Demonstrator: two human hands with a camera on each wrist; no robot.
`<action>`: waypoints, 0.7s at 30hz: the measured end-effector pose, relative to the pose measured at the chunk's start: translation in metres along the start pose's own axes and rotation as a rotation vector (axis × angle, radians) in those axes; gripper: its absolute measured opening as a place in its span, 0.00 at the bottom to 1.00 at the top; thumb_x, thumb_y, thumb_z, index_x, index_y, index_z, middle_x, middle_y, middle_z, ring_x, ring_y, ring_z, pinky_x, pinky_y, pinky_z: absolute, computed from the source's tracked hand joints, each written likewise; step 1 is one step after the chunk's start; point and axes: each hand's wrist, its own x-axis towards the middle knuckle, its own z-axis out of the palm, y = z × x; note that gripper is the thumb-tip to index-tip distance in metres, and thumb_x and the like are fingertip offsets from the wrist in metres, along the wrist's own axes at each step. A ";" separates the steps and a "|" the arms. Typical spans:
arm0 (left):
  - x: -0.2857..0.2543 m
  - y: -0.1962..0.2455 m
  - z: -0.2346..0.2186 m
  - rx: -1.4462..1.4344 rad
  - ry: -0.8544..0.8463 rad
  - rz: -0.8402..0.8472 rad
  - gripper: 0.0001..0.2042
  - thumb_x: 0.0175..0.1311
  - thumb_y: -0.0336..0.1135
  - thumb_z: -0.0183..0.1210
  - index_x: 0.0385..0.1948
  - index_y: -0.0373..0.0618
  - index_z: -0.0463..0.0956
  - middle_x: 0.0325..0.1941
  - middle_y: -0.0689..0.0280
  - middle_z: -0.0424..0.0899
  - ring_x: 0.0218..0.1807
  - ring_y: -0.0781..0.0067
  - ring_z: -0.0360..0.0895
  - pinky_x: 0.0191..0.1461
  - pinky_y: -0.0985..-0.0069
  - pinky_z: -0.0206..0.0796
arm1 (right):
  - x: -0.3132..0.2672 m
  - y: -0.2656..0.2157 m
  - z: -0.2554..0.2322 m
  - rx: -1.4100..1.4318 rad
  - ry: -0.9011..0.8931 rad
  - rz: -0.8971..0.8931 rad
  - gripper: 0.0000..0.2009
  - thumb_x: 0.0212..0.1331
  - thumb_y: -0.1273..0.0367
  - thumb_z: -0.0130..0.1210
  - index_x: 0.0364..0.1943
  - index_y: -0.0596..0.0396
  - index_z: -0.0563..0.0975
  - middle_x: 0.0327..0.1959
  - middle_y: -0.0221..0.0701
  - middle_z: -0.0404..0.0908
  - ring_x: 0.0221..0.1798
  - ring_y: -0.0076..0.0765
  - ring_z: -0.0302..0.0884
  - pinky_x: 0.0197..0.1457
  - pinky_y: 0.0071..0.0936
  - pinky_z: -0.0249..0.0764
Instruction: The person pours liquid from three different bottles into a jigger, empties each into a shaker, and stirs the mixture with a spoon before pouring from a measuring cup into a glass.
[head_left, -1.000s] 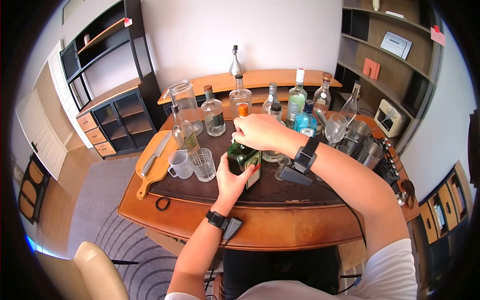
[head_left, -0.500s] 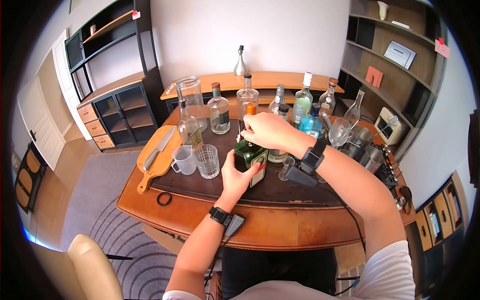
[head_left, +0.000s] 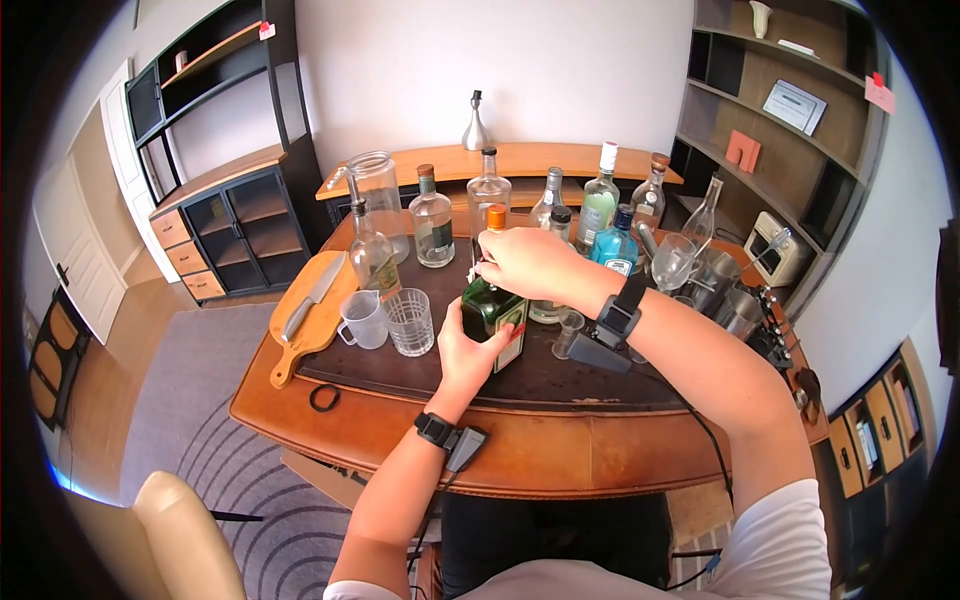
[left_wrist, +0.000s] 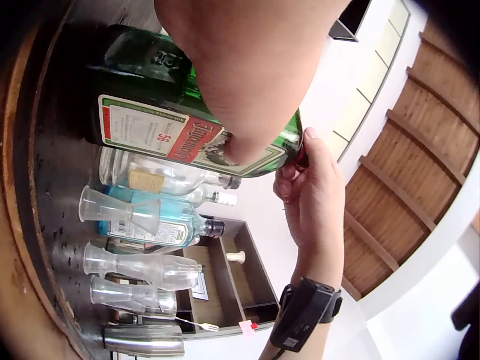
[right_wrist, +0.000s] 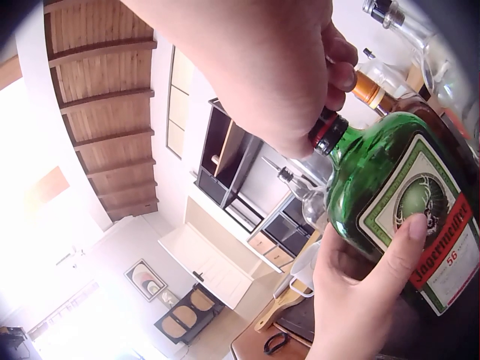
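Observation:
A green square bottle with a red and white label stands near the middle of the dark table mat. My left hand grips its body low down, the thumb across the label, as the right wrist view also shows on the bottle. Above it my right hand pinches the dark cap at the neck with curled fingers. Just behind the hands rises a bottle with an orange cap. A ridged glass and a clear measuring jug stand to the left.
At the left lies a wooden board with a knife. Several bottles, such as a blue one, line the back. Small clear jiggers and metal cups are to the right. A black ring lies by the front edge.
The head view has shifted slightly. Both hands stay on the green bottle; the right fingers at its cap have changed their hold a little.

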 end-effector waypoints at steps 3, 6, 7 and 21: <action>0.001 0.000 -0.001 0.007 -0.005 -0.017 0.31 0.52 0.35 0.78 0.55 0.33 0.73 0.48 0.54 0.87 0.51 0.63 0.85 0.57 0.67 0.75 | 0.000 0.001 0.002 0.004 0.011 0.001 0.16 0.69 0.56 0.56 0.39 0.56 0.76 0.31 0.45 0.84 0.38 0.58 0.84 0.40 0.53 0.75; 0.002 0.000 -0.003 0.020 -0.027 -0.058 0.34 0.49 0.37 0.79 0.57 0.34 0.73 0.49 0.52 0.86 0.52 0.58 0.84 0.60 0.65 0.74 | -0.001 0.002 0.003 0.030 0.016 0.009 0.16 0.69 0.56 0.57 0.39 0.56 0.76 0.32 0.44 0.85 0.38 0.57 0.84 0.40 0.52 0.75; 0.002 -0.001 -0.004 0.015 -0.035 -0.065 0.35 0.49 0.38 0.79 0.58 0.34 0.73 0.50 0.52 0.86 0.53 0.59 0.84 0.60 0.65 0.74 | -0.001 0.002 0.003 0.042 0.014 0.014 0.16 0.68 0.56 0.58 0.39 0.56 0.76 0.32 0.44 0.85 0.38 0.57 0.84 0.40 0.52 0.76; 0.000 -0.004 -0.005 -0.271 -0.069 -0.055 0.36 0.58 0.34 0.75 0.66 0.35 0.66 0.61 0.57 0.79 0.62 0.67 0.76 0.69 0.68 0.67 | 0.000 0.007 0.003 0.106 -0.024 0.039 0.16 0.66 0.55 0.61 0.41 0.56 0.78 0.35 0.43 0.86 0.40 0.54 0.85 0.42 0.48 0.77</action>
